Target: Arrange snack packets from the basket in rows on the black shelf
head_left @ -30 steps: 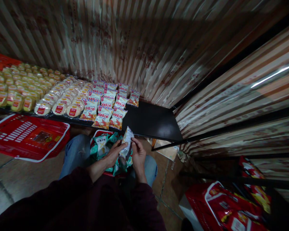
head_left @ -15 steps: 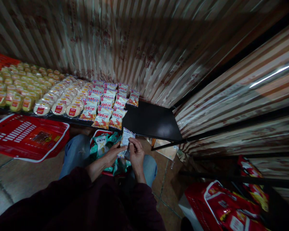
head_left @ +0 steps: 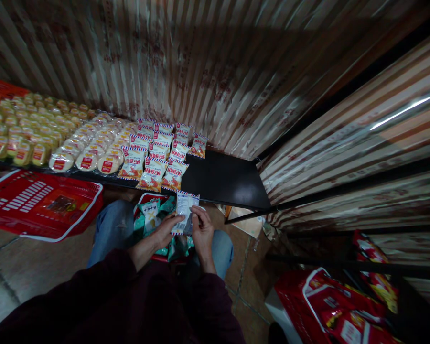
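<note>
My left hand (head_left: 164,230) and right hand (head_left: 202,233) grasp a white plastic packet (head_left: 183,205), unplaced; orange-and-white plastic packets (head_left: 153,173) already line the black desk (head_left: 225,179)

Left sleeve (head_left: 89,289): yours is long, dark maroon, ending short of your wrist
Right sleeve (head_left: 217,306): matching dark maroon, softly creased along your forearm
Top (head_left: 157,306): your torso wears similarly dark cloth, its details lost in shadow
Jeans (head_left: 109,229): your denim is faded blue, pale-marked at one knee
Left hand (head_left: 165,231): yours is bare
Right hand (head_left: 202,234): bare too
</note>
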Demonstrator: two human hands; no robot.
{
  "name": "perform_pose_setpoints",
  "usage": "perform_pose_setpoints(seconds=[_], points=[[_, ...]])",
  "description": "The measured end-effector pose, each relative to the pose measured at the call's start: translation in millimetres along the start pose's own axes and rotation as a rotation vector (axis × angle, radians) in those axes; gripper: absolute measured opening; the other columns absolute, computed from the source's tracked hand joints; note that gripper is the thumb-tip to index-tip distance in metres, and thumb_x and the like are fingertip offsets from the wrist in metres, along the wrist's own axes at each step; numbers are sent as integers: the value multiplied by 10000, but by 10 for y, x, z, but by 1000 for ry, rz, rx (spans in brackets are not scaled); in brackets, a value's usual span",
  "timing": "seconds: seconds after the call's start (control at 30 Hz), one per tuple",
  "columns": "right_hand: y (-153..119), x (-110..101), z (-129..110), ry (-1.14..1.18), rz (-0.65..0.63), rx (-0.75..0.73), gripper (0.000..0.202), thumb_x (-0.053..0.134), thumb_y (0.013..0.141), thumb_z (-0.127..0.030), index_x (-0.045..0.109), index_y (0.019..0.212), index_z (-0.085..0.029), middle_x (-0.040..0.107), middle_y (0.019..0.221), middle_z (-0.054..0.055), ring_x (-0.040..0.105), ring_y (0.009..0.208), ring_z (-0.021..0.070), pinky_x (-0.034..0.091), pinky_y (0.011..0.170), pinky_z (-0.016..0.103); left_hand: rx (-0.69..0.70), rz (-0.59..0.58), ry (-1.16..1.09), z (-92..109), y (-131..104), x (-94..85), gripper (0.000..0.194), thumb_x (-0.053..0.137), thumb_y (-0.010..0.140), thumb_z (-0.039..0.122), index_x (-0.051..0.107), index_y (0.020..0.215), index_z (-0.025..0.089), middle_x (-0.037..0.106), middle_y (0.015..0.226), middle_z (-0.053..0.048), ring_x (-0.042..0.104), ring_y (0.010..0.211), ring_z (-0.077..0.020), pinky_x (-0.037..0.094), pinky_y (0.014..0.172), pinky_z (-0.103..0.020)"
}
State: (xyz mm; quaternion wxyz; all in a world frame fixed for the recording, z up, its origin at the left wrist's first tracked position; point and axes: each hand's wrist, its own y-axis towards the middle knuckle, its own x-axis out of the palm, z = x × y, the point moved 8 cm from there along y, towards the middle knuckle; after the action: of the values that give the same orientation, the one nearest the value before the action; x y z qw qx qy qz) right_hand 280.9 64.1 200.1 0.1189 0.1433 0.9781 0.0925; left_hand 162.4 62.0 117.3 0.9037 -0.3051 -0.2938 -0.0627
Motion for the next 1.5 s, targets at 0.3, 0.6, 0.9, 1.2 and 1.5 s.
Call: perform_pose_setpoints(seconds=[0.3,0.6,0.9,1.2,1.5], points=[[-43,69,-162,-216,-80,-122,218,541,845,-264,714,978,-260,654,1094,67,568,1053,218,398,985,402,75,8,-86,49,24,13,312,673,655,307,634,946,204,693,963,-54,635,837,-192,486,746,-296],[-118,128,-275,-451,-129,-321,231,506,877,-236,673,1027,-182,644,1104,112,569,1039,217,461,918,410,100,-7,-77,70,7,18,518,742,618,283,590,1109,212,702,989,-43,627,956,-217,444,830,-308],[-125,-59,-96,-470,-118,-178,358,509,877,-348,576,1179,-166,615,1195,127,556,1127,247,467,939,422,166,-102,-75,209,-67,257,475,642,739,369,560,1179,209,653,1145,-59,571,1103,-232,428,919,-338],[-160,-107,172,-374,-161,104,609,609,790,-425,451,1341,-217,616,1232,90,616,1072,251,517,884,381,252,-86,96,180,-27,198,461,572,796,439,562,1197,213,534,1340,-68,442,1275,-246,345,1051,-378],[-122,-264,339,-215,-35,156,506,547,807,-411,527,1273,-214,647,1192,79,605,1090,240,503,898,368,372,-144,382,268,-93,280,425,522,836,399,551,1230,243,532,1332,-42,455,1256,-218,320,1078,-364]])
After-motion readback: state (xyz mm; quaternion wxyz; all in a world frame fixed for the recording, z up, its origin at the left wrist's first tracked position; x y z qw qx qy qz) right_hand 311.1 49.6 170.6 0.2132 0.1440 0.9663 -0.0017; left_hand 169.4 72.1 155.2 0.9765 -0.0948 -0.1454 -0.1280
